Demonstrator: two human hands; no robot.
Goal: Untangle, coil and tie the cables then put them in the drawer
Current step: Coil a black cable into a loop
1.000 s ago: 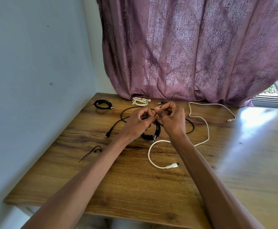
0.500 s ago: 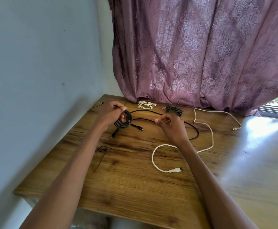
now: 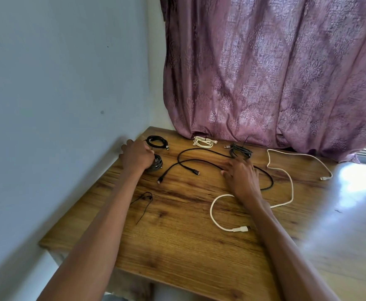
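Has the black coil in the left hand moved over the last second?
Yes. The black coil went left from mid-table toward the wall, left hand setting it down.

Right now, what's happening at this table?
A person is sorting cables on a wooden table. The left hand is on a coiled black bundle near the wall, beside another black coil. The right hand rests on a loose black cable. A long white cable is uncoiled. A white coil and a dark coil lie by the curtain.
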